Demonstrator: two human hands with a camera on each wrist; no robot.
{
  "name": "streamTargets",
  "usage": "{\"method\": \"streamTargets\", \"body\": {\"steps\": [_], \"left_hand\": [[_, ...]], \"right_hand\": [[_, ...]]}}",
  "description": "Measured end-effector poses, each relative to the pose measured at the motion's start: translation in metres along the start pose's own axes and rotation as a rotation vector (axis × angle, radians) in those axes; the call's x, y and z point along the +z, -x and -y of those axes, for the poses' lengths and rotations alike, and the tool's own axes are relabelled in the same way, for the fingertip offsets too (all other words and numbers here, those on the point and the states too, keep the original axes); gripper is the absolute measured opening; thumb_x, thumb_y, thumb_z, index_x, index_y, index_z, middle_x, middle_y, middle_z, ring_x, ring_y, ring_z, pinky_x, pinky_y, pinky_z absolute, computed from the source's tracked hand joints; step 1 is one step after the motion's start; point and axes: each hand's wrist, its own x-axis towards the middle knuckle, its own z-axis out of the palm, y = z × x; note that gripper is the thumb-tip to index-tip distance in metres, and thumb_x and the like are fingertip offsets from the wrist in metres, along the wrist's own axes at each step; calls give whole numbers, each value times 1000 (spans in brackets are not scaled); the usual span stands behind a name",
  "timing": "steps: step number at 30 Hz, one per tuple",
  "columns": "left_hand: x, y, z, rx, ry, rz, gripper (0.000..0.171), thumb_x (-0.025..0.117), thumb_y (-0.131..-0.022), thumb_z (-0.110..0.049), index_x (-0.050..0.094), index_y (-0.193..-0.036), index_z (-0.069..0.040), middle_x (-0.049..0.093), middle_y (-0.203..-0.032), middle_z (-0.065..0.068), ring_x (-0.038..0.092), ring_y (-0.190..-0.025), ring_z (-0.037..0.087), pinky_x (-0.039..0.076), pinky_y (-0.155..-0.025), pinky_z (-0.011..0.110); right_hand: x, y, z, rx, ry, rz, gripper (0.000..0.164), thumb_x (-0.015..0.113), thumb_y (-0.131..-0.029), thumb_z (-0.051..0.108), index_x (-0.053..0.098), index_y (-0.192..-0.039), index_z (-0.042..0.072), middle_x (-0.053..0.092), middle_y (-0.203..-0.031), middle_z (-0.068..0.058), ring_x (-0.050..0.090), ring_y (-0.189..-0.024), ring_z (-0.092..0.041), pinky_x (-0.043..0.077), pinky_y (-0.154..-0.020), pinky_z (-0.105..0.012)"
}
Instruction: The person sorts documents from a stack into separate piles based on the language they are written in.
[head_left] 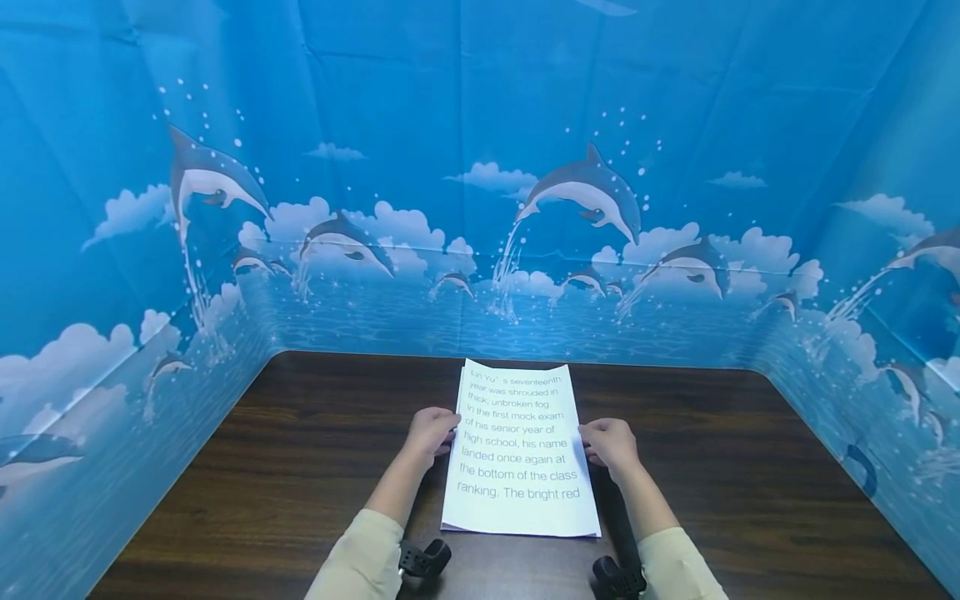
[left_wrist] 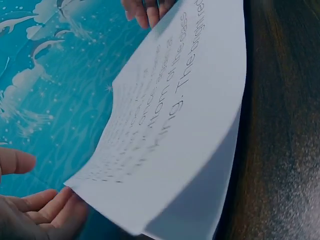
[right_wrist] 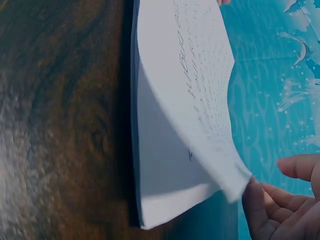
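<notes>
A stack of white printed paper sheets point(head_left: 517, 517) lies on the table, its large lines of text facing me. My left hand point(head_left: 432, 435) is at the stack's left edge. In the left wrist view the fingertips point(left_wrist: 65, 195) touch the paper edge, with the thumb apart from them. My right hand point(head_left: 611, 446) is at the right edge. Its fingers point(right_wrist: 257, 200) meet the edge of the curved top sheet point(right_wrist: 200, 130) in the right wrist view, thumb spread away. That sheet bows up off the sheet below point(right_wrist: 160, 175).
Dark wood-grain tabletop point(head_left: 300, 467) surrounds the paper. A blue curtain point(head_left: 412, 100) printed with dolphins, clouds and water borders the table at the back and sides. Black straps with devices point(head_left: 425, 558) are worn on both wrists, over pale sleeves point(head_left: 360, 558).
</notes>
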Motion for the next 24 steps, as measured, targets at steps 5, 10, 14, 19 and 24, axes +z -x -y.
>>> {"method": "streamTargets", "body": {"steps": [5, 10, 14, 19, 24], "left_hand": [[-7, 37, -30, -37, 27, 22, 32, 53, -76, 4, 49, -108, 11, 53, -91, 18, 53, -77, 28, 46, -55, 28], [-9, 45, -27, -1, -66, 37, 26, 49, -70, 11, 56, -96, 11, 54, -79, 14, 52, -65, 23, 42, -49, 26], [-7, 44, -23, 48, -110, 36, 27, 46, -68, 12, 58, -92, 11, 55, -74, 13, 51, -55, 20, 41, -44, 25], [-4, 45, -24, 95, -158, 29, 26, 45, -70, 10, 57, -94, 11, 55, -73, 13, 50, -51, 19, 39, -41, 25], [-6, 46, -30, 115, -169, 22, 27, 45, -71, 11, 57, -95, 11, 56, -75, 13, 51, -53, 19, 39, -42, 25]], "right_hand": [[-2, 13, 7, -12, -11, 44, 25, 58, -82, 18, 59, -95, -3, 55, -85, -14, 55, -68, -23, 47, -55, -29], [-15, 46, 42, 52, -17, 82, 18, 57, -80, 6, 59, -91, -8, 55, -79, -16, 55, -66, -23, 42, -46, -20], [-22, 60, 55, 61, -25, 116, 15, 55, -78, 1, 59, -87, -10, 55, -77, -16, 54, -63, -21, 42, -48, -21], [-27, 62, 56, 32, -18, 144, 12, 53, -78, 0, 60, -82, -9, 56, -75, -14, 52, -59, -19, 43, -50, -25], [-29, 63, 63, 39, -13, 128, 12, 53, -80, 2, 60, -84, -7, 56, -78, -16, 53, -61, -20, 43, -51, -26]]}}
